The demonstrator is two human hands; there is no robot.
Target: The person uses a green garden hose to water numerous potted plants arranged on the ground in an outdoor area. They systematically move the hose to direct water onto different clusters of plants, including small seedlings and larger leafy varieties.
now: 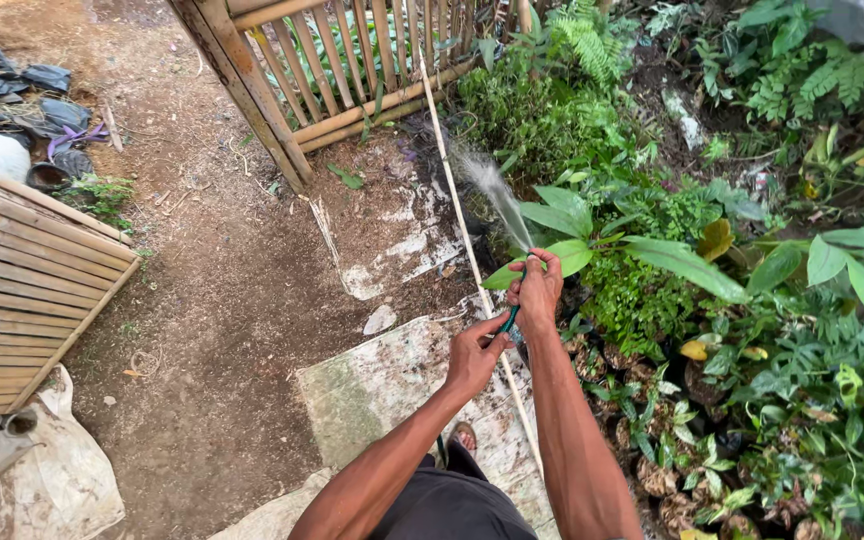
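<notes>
Watering under way: our left hand (474, 355) and right hand (537, 290) both clench the thin green hose (508, 320), spraying a white water jet (497, 195) beyond them; nearer potted seedlings (672, 470) look dry.

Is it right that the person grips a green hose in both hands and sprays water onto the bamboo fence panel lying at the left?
Not quite. In the head view both hands, left hand and right hand, do grip the green hose, but the water spray shoots toward the leafy plants ahead, not the bamboo panel at the left.
</notes>
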